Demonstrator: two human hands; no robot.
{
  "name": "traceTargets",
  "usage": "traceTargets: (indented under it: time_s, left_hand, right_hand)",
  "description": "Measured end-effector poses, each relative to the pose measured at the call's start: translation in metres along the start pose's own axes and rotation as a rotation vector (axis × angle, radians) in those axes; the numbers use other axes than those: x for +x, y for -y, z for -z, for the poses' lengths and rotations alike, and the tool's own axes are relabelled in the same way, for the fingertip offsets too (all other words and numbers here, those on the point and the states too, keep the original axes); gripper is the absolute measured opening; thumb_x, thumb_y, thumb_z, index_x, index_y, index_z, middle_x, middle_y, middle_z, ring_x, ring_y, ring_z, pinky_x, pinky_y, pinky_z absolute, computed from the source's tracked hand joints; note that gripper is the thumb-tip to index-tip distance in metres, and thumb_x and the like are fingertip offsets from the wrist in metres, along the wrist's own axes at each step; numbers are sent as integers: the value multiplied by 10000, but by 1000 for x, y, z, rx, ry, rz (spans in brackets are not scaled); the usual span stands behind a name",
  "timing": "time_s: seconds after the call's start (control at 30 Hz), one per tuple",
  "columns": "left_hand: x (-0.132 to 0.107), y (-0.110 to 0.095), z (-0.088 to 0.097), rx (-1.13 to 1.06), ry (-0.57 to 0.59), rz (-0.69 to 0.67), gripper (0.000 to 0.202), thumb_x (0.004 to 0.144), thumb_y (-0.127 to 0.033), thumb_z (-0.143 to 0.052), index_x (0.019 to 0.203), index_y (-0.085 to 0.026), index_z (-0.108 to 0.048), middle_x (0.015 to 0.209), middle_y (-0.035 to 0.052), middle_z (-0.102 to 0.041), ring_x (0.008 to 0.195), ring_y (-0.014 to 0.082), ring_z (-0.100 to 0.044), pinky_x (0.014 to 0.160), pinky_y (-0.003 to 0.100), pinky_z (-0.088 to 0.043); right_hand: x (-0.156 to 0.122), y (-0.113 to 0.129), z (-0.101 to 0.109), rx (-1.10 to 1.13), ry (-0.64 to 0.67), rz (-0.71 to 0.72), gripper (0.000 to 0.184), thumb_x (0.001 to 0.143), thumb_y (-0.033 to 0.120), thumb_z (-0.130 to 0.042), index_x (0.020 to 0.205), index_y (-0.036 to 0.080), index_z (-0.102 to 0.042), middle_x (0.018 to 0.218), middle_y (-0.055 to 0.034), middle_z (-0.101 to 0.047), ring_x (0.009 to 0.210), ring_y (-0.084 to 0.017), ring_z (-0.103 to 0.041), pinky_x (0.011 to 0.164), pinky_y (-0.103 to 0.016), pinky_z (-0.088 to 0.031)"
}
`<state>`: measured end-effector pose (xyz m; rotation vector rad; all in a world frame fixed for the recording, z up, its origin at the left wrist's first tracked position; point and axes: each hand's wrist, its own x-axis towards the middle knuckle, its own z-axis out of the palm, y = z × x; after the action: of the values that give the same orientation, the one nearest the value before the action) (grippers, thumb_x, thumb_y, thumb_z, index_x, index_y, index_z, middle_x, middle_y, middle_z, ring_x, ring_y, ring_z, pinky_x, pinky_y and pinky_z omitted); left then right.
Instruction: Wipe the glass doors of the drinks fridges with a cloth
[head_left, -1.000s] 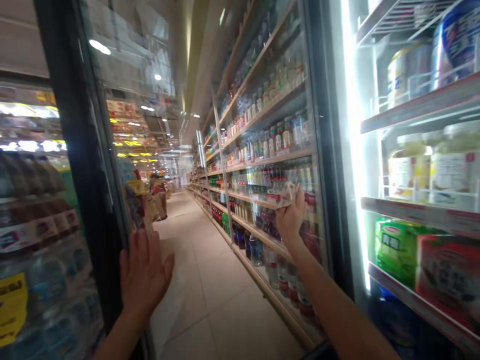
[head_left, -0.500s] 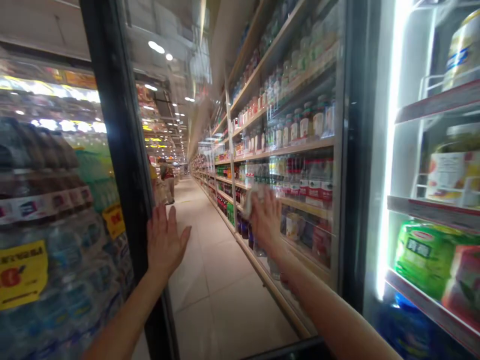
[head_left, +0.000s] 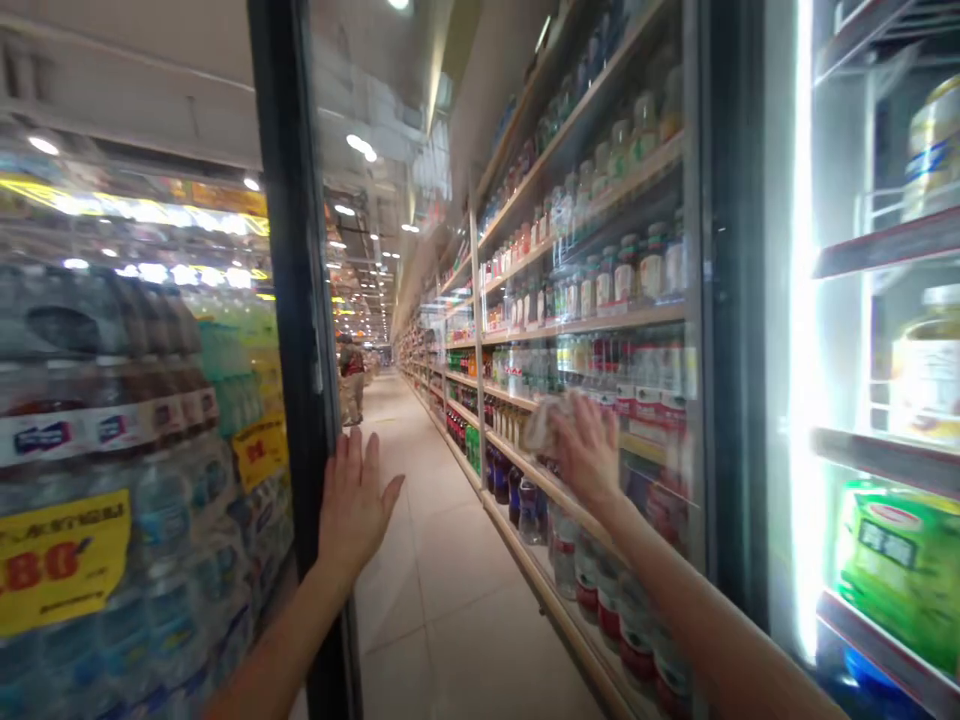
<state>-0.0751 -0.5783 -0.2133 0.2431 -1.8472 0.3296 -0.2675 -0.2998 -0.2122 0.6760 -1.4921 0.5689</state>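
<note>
My left hand (head_left: pixel 356 510) lies flat with fingers stretched against the glass, close beside the dark frame (head_left: pixel 289 250) of a tall glass door. A pale, crumpled cloth (head_left: pixel 541 425) is under the fingers of my right hand (head_left: pixel 592 455), which presses it on the same pane farther right. The cloth is partly covered by the fingers, and that hand is slightly blurred. Through or in the glass show shelves of bottles (head_left: pixel 630 270) and a tiled aisle floor (head_left: pixel 450 640).
To the right is a lit cooler with shelves (head_left: pixel 885 450), holding a green pack (head_left: pixel 900 570) and bottles. Bottled drinks (head_left: pixel 157 510) are stacked at left, with a yellow price sign (head_left: pixel 60 560). Far down the aisle stands a person (head_left: pixel 351 380).
My right hand and the cloth have shifted right and slightly down across the pane. My left hand stays flat by the frame. The whole view has turned a little left.
</note>
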Motion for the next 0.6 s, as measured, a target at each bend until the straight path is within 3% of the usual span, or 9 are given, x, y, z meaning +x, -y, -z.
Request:
traceTargets:
  time_s: [0.1,0.13,0.17,0.3,0.33,0.47,0.5,0.53,0.6]
  left_hand:
    - [0,-4,-1,13,-18,19,604,911,-410,-313,1420,-95,-231,1470,222,-238,1389,304,-147,1072,537,-246]
    - [0,-6,-1,22,-28,30,593,913,-402,-312,1416,-96,-245,1466,225,-245,1387,310,-152,1067,543,-253]
    - [0,-10,-1,31,-37,39,583,913,-393,-315,1412,-98,-258,1464,224,-252,1386,316,-152,1061,550,-259]
    - [2,-30,-3,56,-51,37,595,895,-401,-379,1414,-134,-264,1472,195,-257,1390,335,-111,1047,585,-260]
    - [3,-35,-3,59,-54,36,616,887,-415,-397,1418,-139,-253,1475,191,-254,1391,338,-101,1043,593,-261]
    - [4,-47,-3,54,-41,80,653,873,-432,-424,1426,-150,-224,1474,197,-252,1389,348,-106,1022,616,-274]
    - [4,-50,-3,46,-32,91,649,874,-423,-425,1425,-145,-225,1473,204,-251,1387,353,-112,1019,618,-276]
    - [5,-53,-3,36,-28,103,649,873,-414,-429,1423,-137,-227,1471,212,-248,1385,358,-114,1016,620,-277]
    - [6,-59,-4,8,-31,123,649,872,-390,-433,1424,-124,-218,1472,226,-233,1385,361,-108,1018,616,-278]
  right_hand:
    - [7,-21,0,-56,-222,-424,504,869,212,-366,1373,199,-365,1456,-176,-284,1346,-307,-257,1017,-605,-231]
    - [8,-20,-1,-55,-254,-470,520,867,214,-365,1385,178,-343,1455,-195,-272,1349,-320,-244,1004,-614,-247]
    - [7,-15,-2,-41,-245,-431,523,863,209,-376,1384,178,-342,1455,-196,-272,1355,-320,-230,1001,-607,-262]
    - [-1,12,-7,42,-22,101,448,837,156,-459,1263,293,-486,1420,-78,-383,1359,-241,-248,1055,-512,-258]
    - [0,8,-6,35,-12,123,429,834,148,-463,1230,305,-514,1409,-62,-403,1350,-232,-270,1064,-510,-243]
    - [17,-29,0,-65,-203,-340,442,840,165,-412,1273,220,-486,1444,-151,-323,1336,-296,-280,1019,-588,-246]
    - [22,-32,1,-63,-222,-401,460,839,170,-400,1293,208,-466,1451,-166,-300,1343,-309,-262,1008,-600,-249]
    - [27,-28,1,-41,-212,-393,471,838,175,-395,1304,209,-453,1456,-167,-288,1352,-310,-241,1008,-600,-250]
    - [31,-6,-2,40,-142,-246,472,838,204,-410,1307,225,-448,1465,-148,-277,1369,-298,-201,1026,-574,-249]
